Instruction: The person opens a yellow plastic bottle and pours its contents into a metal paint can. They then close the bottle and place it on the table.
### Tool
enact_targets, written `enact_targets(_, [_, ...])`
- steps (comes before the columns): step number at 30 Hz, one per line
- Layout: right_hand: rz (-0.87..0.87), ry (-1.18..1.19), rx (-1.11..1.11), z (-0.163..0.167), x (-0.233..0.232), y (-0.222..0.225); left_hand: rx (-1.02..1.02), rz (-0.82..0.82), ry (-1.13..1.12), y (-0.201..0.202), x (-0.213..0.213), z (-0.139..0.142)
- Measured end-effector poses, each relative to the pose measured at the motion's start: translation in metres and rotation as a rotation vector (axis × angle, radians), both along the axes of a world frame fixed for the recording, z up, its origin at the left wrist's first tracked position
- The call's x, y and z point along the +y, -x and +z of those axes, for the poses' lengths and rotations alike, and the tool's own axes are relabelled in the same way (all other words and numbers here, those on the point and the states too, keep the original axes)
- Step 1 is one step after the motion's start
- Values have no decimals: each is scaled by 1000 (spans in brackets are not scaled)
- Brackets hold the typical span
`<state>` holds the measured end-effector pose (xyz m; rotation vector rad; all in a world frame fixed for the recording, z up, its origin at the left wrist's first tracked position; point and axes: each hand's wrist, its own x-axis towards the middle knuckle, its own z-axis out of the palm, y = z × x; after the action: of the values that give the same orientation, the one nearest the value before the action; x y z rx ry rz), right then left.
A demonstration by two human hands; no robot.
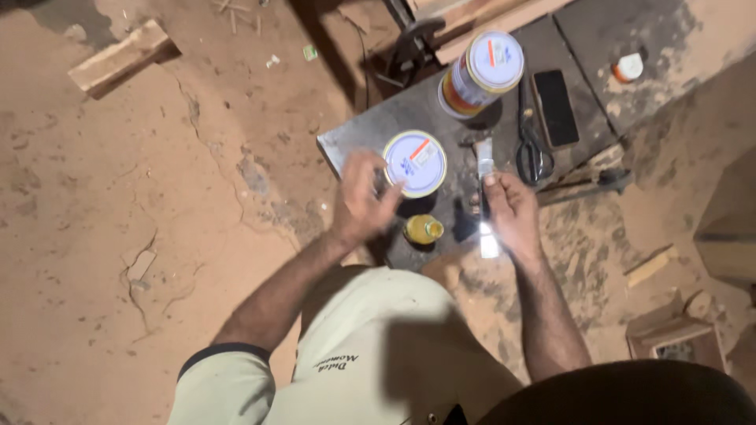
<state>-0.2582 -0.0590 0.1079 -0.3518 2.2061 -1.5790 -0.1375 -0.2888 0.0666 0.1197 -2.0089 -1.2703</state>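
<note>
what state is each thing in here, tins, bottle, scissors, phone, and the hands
near tin: upright, lid on, left hand against its side
far tin: upright, lid on, untouched
small yellow bottle: upright, capped
scissors: lying flat, blades shut
phone: lying flat, screen dark
flat metal tool: held in right hand, fingers closed round it
small jar: upright, white lid on

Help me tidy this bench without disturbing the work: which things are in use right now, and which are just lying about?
In use:
left hand at the near tin
right hand holding a flat metal tool

Lying about:
second tin
scissors
black phone
small yellow bottle
wood block on the floor
</note>
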Motion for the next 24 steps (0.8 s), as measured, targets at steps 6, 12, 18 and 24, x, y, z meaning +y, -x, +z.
enact_targets(6, [255, -534, 282, 5, 1, -8, 6, -18, -5, 50, -26, -35])
enact_targets(12, [286, -662, 289, 23, -21, -7, -20, -80, -28, 79, -13, -40])
enact_targets(18, [383, -692, 472, 25, -31, -5, -78, -170, -144, 79, -12, -46])
enact_targets(24, [438, -708, 259, 24, -29, 10, -127, -229, -258, 83, -10, -55])
